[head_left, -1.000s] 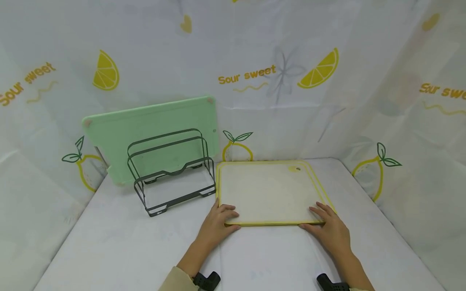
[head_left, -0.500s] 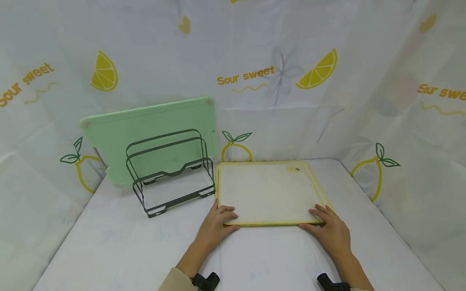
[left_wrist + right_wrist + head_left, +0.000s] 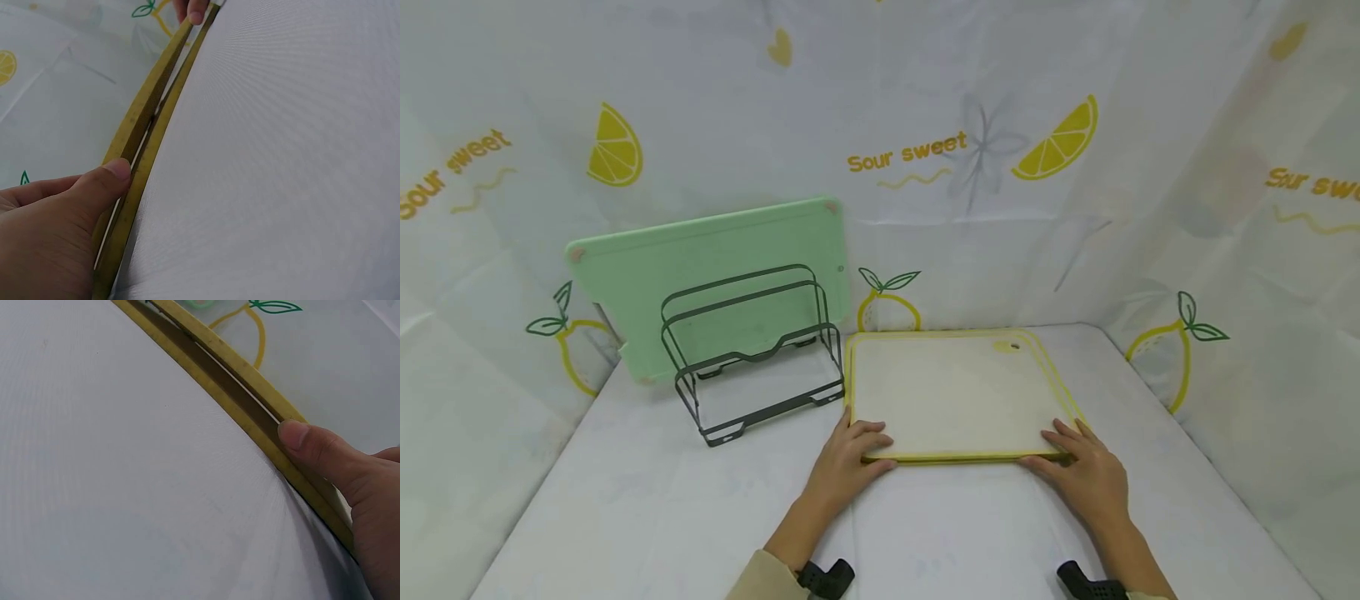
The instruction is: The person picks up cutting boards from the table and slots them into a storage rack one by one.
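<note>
Two yellow-rimmed cutting boards (image 3: 955, 396) lie stacked flat on the white table (image 3: 647, 500), just right of the dark wire rack (image 3: 752, 358). The left hand (image 3: 847, 462) pinches the near-left corner, the right hand (image 3: 1086, 471) the near-right one. Both thumbs sit at the seam, apparently to part the upper board. A green cutting board (image 3: 700, 267) leans behind the rack.

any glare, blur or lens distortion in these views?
Head view: soft even light, no hard shadows, mild wide-angle bend at the backdrop edges, sharp throughout. Left wrist view: yellow-rimmed boards bow from fisheye; left hand close and slightly soft. Right wrist view: same bowing, right hand in focus, no glare.
</note>
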The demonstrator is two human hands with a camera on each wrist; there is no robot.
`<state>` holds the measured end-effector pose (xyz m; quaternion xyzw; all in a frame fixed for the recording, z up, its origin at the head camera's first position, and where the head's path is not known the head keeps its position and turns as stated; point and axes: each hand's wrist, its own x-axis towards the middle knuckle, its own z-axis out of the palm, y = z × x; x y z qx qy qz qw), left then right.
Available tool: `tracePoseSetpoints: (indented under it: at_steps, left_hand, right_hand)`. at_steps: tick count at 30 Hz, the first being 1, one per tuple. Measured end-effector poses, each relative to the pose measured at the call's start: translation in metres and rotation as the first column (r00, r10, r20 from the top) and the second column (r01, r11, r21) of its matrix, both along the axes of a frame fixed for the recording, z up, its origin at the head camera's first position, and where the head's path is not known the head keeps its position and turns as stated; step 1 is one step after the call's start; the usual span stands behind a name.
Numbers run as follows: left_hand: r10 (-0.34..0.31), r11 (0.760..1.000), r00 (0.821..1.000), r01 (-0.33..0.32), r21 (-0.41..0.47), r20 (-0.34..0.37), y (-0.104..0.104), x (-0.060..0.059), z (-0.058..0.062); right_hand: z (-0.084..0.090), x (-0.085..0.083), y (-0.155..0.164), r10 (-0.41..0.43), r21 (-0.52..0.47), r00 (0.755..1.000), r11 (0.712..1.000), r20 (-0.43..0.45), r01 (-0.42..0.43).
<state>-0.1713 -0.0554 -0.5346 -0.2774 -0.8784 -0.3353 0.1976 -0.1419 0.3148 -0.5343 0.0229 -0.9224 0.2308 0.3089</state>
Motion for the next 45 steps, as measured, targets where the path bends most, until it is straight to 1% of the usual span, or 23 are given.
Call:
tracePoseSetpoints:
  at_steps: [6, 9, 16, 20, 25, 27, 29, 33, 36, 40, 45]
  left_hand:
    - [0.006, 1.000, 1.000, -0.006, -0.007, -0.019, 0.0007, -0.0008, -0.0004]
    - [-0.003, 1.000, 1.000, 0.002, -0.017, -0.023, 0.0005, -0.0008, 0.0004]
    - [0.016, 0.998, 0.999, -0.014, -0.057, 0.034, 0.0002, 0.0045, -0.0009]
    - [0.018, 0.998, 1.000, -0.016, -0.065, 0.016, 0.0000, 0.0054, -0.0020]
    - [0.023, 0.996, 0.999, -0.026, -0.087, -0.029, -0.0012, 0.0038, -0.0028]
    - [0.023, 0.997, 0.999, -0.025, -0.078, -0.037, -0.0014, 0.0030, -0.0026]
    - [0.024, 0.998, 0.999, -0.025, -0.064, -0.028, -0.0012, 0.0025, -0.0022]
    - [0.031, 0.999, 0.999, -0.030, -0.033, 0.022, -0.0005, 0.0023, -0.0008]
    - [0.030, 0.999, 0.999, -0.029, -0.019, 0.042, -0.0003, 0.0027, 0.0009]
    - [0.022, 1.000, 1.000, -0.022, -0.015, 0.017, -0.0003, 0.0029, 0.0027]
    - [0.035, 0.999, 0.998, -0.035, -0.006, -0.047, 0.0004, 0.0016, 0.0037]
  right_hand:
    - [0.0033, 0.0017, -0.0018, 0.000, -0.017, 1.000, 1.000, -0.011, 0.000]
    - [0.0038, 0.0021, -0.0022, 0.004, -0.027, 1.000, 1.000, -0.027, -0.004]
    - [-0.0020, 0.0009, -0.0001, 0.012, -0.028, 0.997, 0.999, -0.073, -0.014]
    - [-0.0016, 0.0006, -0.0006, 0.024, -0.034, 0.994, 0.999, -0.106, -0.027]
    - [0.0017, 0.0005, -0.0007, 0.061, -0.002, 0.990, 0.998, -0.127, -0.062]
    - [0.0020, 0.0007, -0.0006, 0.070, -0.003, 0.989, 0.997, -0.130, -0.071]
    - [0.0015, 0.0007, -0.0006, 0.065, -0.014, 0.989, 0.998, -0.131, -0.067]
    - [0.0000, -0.0011, -0.0003, 0.051, -0.055, 0.989, 0.997, -0.136, -0.059]
    - [-0.0015, -0.0028, 0.0002, 0.048, -0.085, 0.987, 0.994, -0.153, -0.062]
    - [-0.0027, -0.0045, 0.0012, 0.040, -0.105, 0.982, 0.993, -0.185, -0.060]
    - [-0.0026, -0.0055, 0.0025, 0.032, -0.100, 0.978, 0.994, -0.208, -0.054]
